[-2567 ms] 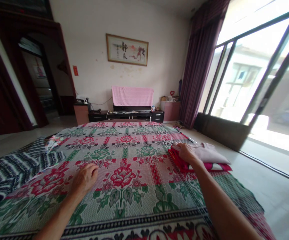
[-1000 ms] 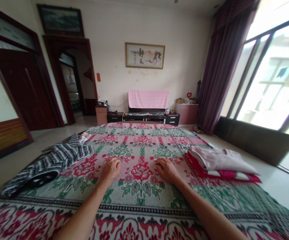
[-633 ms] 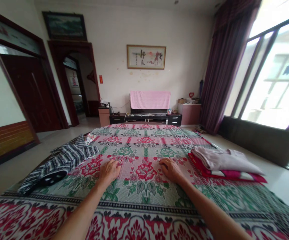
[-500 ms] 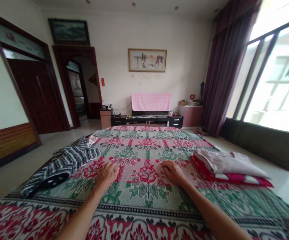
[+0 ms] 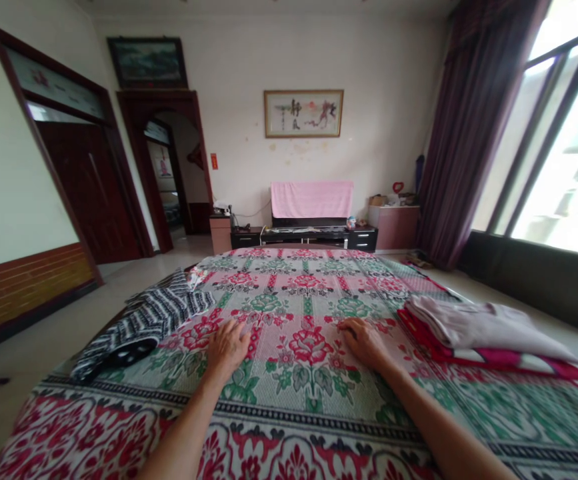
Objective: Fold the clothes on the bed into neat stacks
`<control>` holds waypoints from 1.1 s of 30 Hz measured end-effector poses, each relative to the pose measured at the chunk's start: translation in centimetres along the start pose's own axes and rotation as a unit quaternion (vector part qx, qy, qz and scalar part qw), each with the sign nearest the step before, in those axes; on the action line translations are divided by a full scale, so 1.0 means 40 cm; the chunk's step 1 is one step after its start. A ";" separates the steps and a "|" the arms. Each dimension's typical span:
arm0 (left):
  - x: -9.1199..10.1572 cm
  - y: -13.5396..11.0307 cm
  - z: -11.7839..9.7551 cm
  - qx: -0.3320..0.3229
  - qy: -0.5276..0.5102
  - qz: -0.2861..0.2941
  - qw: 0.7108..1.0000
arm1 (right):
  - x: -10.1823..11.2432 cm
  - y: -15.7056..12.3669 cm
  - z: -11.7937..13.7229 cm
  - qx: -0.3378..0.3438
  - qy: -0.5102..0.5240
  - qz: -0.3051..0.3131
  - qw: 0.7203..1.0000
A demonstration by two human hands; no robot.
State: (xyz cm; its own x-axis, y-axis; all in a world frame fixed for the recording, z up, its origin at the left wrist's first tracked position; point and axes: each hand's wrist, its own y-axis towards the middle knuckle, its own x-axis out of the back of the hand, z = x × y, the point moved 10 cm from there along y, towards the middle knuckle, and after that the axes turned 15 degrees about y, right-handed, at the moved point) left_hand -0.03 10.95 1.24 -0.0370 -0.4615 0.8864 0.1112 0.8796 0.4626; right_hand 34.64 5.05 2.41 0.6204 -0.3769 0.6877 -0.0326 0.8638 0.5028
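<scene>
A floral cover (image 5: 289, 393) in red, pink, green and white spreads out before me. On it, left of a large red rose, rests my left hand (image 5: 229, 348), palm down with loosely spread fingers and nothing in it. To the right of that rose my right hand (image 5: 363, 341) also lies on the cover, its fingers slightly bent and holding nothing. A black-and-white patterned garment (image 5: 141, 323) lies crumpled beyond my left hand's side. Off to the right, a folded pale pink garment (image 5: 493, 327) sits on top of a folded red-and-white cloth (image 5: 509, 360).
Against the far wall stands a low black cabinet (image 5: 363, 239), with a pink cloth (image 5: 312, 199) draped over a screen above it. A purple curtain (image 5: 459, 147) hangs by the window at right. Two dark red doorways are at left, one with a door (image 5: 81, 187).
The whole view has shifted, so the room and bed appear further right. Both hands stay in the same places on the cover.
</scene>
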 end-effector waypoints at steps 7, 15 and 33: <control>0.004 -0.002 0.009 0.007 -0.029 -0.018 0.999 | -0.069 0.084 0.041 -0.105 -0.040 -0.021 0.993; -0.002 0.001 0.021 0.011 -0.052 -0.029 0.998 | -0.192 0.122 0.133 -0.034 0.041 -0.032 0.998; 0.224 -0.023 0.529 0.259 0.192 -0.037 0.946 | -0.184 0.119 0.086 -0.062 0.094 -0.070 0.991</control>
State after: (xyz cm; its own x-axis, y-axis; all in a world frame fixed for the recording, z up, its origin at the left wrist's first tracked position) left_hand -21.46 8.47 9.15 0.3487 -0.4441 0.8253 -0.3830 0.7362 0.5580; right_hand 27.23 10.81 1.54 0.7471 -0.4374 0.5006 0.1534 0.8462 0.5104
